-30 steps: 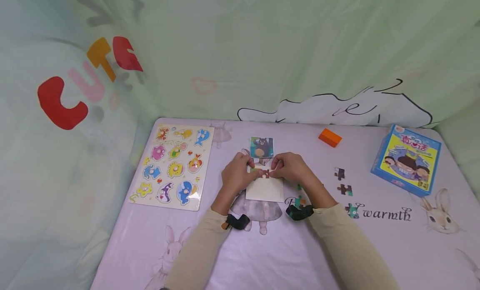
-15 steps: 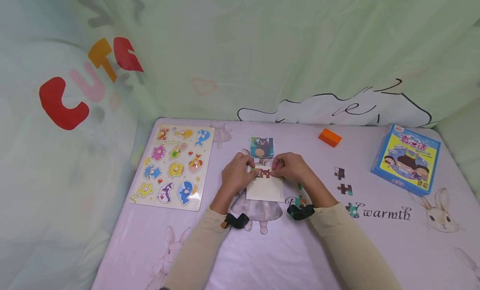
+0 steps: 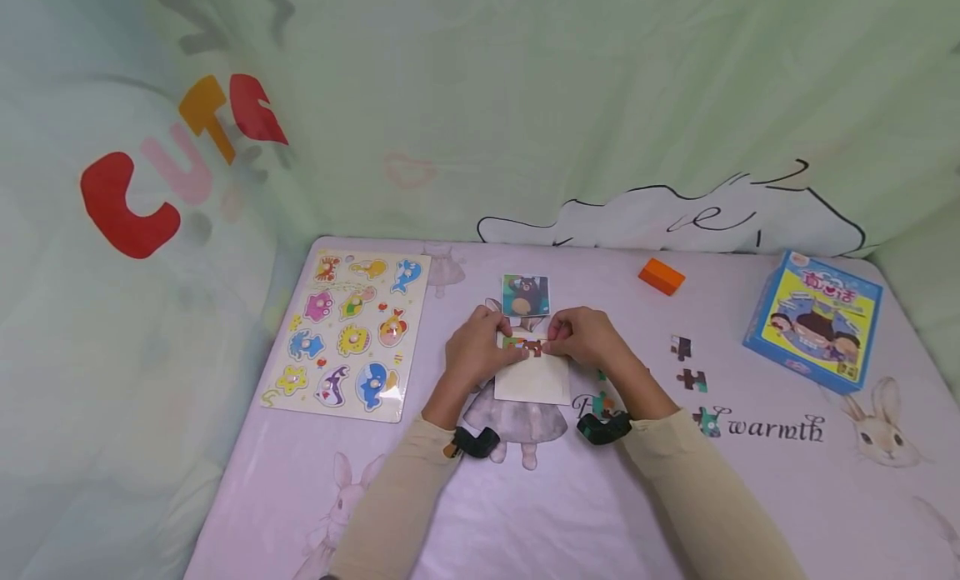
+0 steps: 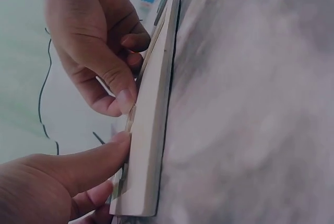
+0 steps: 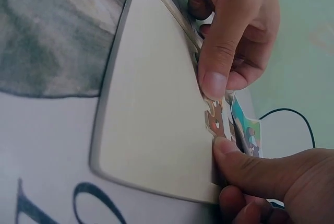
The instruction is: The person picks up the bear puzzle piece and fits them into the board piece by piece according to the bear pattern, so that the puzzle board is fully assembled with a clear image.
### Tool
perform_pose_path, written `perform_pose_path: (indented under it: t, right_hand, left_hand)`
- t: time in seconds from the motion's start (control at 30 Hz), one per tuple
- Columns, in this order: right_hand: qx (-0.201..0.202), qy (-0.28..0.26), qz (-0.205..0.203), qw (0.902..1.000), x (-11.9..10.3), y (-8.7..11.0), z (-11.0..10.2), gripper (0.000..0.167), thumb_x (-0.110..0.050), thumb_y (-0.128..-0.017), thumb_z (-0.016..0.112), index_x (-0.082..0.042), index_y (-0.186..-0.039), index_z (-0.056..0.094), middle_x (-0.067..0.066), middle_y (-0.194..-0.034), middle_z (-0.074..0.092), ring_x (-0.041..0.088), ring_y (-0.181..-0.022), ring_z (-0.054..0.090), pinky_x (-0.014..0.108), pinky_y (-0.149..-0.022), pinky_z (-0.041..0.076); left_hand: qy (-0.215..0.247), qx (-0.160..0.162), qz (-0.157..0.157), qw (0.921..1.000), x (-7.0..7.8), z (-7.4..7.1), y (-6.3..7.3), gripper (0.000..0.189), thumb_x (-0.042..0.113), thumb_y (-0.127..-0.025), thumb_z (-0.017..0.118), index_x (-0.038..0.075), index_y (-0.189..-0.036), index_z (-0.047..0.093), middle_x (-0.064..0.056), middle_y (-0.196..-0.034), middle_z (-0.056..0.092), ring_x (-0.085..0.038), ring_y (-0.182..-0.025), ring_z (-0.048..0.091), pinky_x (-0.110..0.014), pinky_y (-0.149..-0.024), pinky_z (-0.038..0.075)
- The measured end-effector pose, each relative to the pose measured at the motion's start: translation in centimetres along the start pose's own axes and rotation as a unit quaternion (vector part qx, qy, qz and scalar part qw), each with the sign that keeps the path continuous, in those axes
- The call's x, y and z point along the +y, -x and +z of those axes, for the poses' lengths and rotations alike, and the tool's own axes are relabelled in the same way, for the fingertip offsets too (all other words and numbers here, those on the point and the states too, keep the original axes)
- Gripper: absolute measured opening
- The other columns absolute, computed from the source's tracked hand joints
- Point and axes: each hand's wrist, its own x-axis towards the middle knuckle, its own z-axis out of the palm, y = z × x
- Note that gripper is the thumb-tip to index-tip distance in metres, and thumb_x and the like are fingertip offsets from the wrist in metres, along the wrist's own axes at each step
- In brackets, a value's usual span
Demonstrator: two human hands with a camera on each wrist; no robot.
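Bear-face puzzle pieces (image 5: 215, 120): near the centre of the head view, along the far edge of a cream puzzle board (image 3: 531, 384). Changed within the last second: my left thumb sits a little lower, and more of the green-and-orange print shows beside the brown bear head. I take it as a small shift of pressure on the same row; the pieces remain at that far edge. Whether they lie fully flat, I cannot tell.

Grip: my left hand (image 3: 476, 347) pinches the row's left end, thumb on the near side, fingers curled behind. My right hand (image 3: 588, 334) pinches the other end likewise, thumb tips near each other. Forearms rise from the bottom of the frame and converge, wrists bent inward.

Just above the board: bear picture card (image 3: 527, 295). Right of centre, loose on the surface (image 3: 480, 522): a dark piece (image 3: 680, 347), a brown-and-green piece (image 3: 692, 380), a teal piece (image 3: 707, 422); another (image 3: 602, 403) partly hidden by my right wrist.

Farther out: orange block (image 3: 662, 277) upper right, blue game box (image 3: 817, 320) at the right, sea-animal peg puzzle (image 3: 414, 301) left of centre.
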Motion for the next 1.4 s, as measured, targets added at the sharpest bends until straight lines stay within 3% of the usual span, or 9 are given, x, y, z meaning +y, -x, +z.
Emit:
perform_pose_path:
  t: [0.3, 0.5, 0.73, 1.13, 1.4]
  right_hand:
    - [-0.006, 0.001, -0.001, 1.0000, 0.0, 0.1, 0.1, 0.018, -0.024, -0.090, 0.079, -0.011, -0.095, 0.067, 0.007, -0.082, 0.059, 0.022, -0.080, 0.054, 0.028, -0.066, 0.044]
    - [-0.011, -0.004, -0.029, 0.9995, 0.8, 0.8, -0.6, 0.021, -0.028, -0.091, 0.078, -0.012, -0.102, 0.071, 0.006, -0.090, 0.065, 0.023, -0.085, 0.057, 0.031, -0.073, 0.047]
    - [0.029, -0.005, -0.048, 0.9984, 2.5, 2.7, -2.1, 0.024, -0.030, -0.094, 0.074, -0.013, -0.111, 0.073, 0.006, -0.099, 0.070, 0.025, -0.092, 0.060, 0.032, -0.077, 0.051]
    - [0.089, 0.005, 0.022, 0.9958, 7.0, 6.2, -6.7, 0.043, -0.043, -0.097, 0.067, -0.008, -0.122, 0.067, 0.016, -0.111, 0.068, 0.033, -0.102, 0.060, 0.029, -0.070, 0.052]
    - [0.110, 0.011, 0.075, 0.9911, 10.9, 7.5, -8.3, 0.056, -0.052, -0.098, 0.062, -0.005, -0.127, 0.062, 0.024, -0.117, 0.063, 0.037, -0.102, 0.057, 0.030, -0.066, 0.051]
  left_hand:
    - [-0.004, 0.005, -0.003, 1.0000, -0.1, 0.1, 0.0, 0.035, 0.046, -0.079, 0.085, 0.022, -0.094, 0.065, 0.004, -0.103, 0.055, -0.013, -0.079, 0.055, -0.029, -0.066, 0.042]
    - [-0.004, 0.005, -0.003, 1.0000, -0.1, 0.4, -0.2, 0.035, 0.047, -0.079, 0.085, 0.023, -0.095, 0.065, 0.005, -0.102, 0.055, -0.012, -0.079, 0.055, -0.028, -0.065, 0.042]
    - [-0.005, 0.008, -0.001, 1.0000, -0.1, 0.4, -0.1, 0.037, 0.047, -0.079, 0.086, 0.022, -0.097, 0.066, 0.004, -0.101, 0.056, -0.013, -0.079, 0.055, -0.028, -0.064, 0.042]
    - [-0.003, 0.009, 0.002, 1.0000, -0.1, 0.4, -0.1, 0.042, 0.048, -0.079, 0.085, 0.023, -0.105, 0.065, 0.004, -0.103, 0.057, -0.012, -0.083, 0.057, -0.029, -0.067, 0.044]
    - [-0.015, 0.011, 0.010, 0.9998, -0.3, 0.5, -0.1, 0.038, 0.048, -0.080, 0.084, 0.025, -0.104, 0.065, 0.004, -0.105, 0.056, -0.012, -0.081, 0.055, -0.028, -0.066, 0.042]
